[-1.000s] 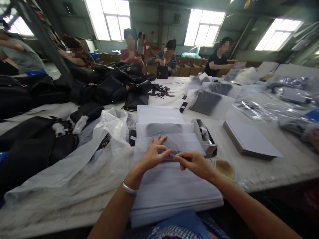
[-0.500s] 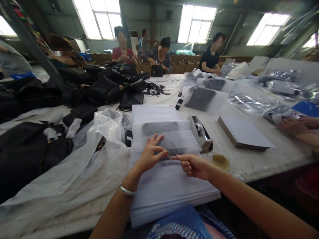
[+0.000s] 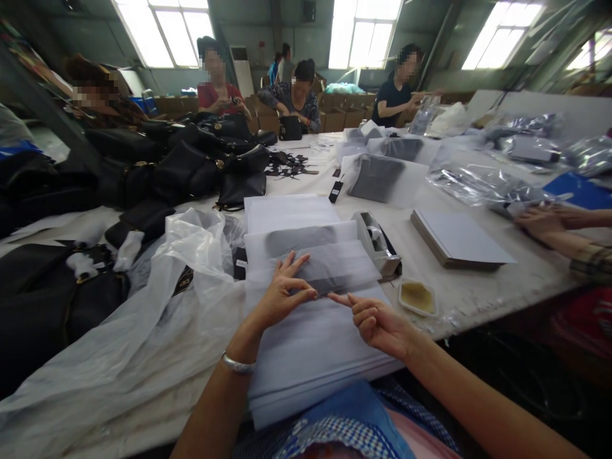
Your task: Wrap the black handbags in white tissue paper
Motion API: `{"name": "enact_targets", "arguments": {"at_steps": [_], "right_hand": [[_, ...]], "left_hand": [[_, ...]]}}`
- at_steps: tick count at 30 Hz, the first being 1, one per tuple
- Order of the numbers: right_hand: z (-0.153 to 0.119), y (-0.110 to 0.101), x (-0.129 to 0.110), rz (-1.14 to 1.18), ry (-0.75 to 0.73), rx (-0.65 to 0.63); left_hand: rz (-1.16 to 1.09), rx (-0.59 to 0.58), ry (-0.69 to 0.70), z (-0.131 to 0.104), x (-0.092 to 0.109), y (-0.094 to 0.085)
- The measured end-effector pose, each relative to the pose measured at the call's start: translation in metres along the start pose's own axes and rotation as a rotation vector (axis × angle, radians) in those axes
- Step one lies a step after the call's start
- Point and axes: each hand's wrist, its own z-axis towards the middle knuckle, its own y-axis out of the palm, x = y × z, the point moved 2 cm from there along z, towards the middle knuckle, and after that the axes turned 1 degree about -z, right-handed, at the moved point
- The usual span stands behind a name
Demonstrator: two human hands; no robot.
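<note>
Huge heap of black leather handbags with gold-toned fittings [image 3: 184, 167] sprawled left of and beyond the fingers [image 3: 340, 299]. Almost straight past the fingers there's a scatter of small dark tags [image 3: 291, 166], then way further back some brown cardboard boxes [image 3: 354, 115] below tall bright paned windows [image 3: 377, 38]. Off to the right of the fingers: a neat stack of flat white-topped cards [image 3: 461, 236], with crinkly clear plastic bags [image 3: 478, 183] beyond. Co-worker in a red top [image 3: 208, 95] far past them, leftward.
</note>
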Motion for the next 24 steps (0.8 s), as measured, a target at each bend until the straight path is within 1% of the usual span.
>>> {"name": "enact_targets", "arguments": {"at_steps": [4, 8, 11, 13, 14, 16, 19, 21, 22, 24], "right_hand": [[-0.004, -0.005, 0.014, 0.163, -0.124, -0.008], [-0.004, -0.009, 0.019, 0.252, -0.182, -0.010], [-0.005, -0.013, 0.015, 0.298, -0.234, 0.060], [-0.007, -0.016, 0.014, 0.258, -0.301, 0.139], [-0.008, -0.017, 0.014, 0.195, -0.348, 0.180], [-0.009, -0.016, 0.017, -0.042, -0.484, 0.243], [-0.007, -0.007, 0.021, -0.593, -0.782, 0.270], [-0.002, 0.003, 0.021, -0.957, -0.976, 0.234], [0.001, 0.009, 0.020, -1.111, -1.049, 0.201], [0.009, 0.018, 0.016, -1.350, -1.131, 0.099]], "left_hand": [[0.004, -0.010, 0.007, 0.000, -0.001, 0.000], [0.011, -0.016, 0.007, 0.000, -0.002, 0.000], [-0.030, 0.004, 0.011, -0.001, -0.003, -0.002], [-0.061, 0.010, 0.011, -0.001, -0.004, -0.003], [-0.070, 0.008, 0.012, -0.002, -0.004, -0.003], [-0.078, 0.003, 0.010, -0.002, -0.004, -0.003], [-0.101, -0.008, 0.008, -0.001, -0.004, -0.004], [-0.117, -0.015, 0.009, -0.001, -0.005, -0.004], [-0.123, -0.018, 0.011, -0.001, -0.006, -0.005], [-0.134, -0.019, 0.017, -0.001, -0.007, -0.005]]}}
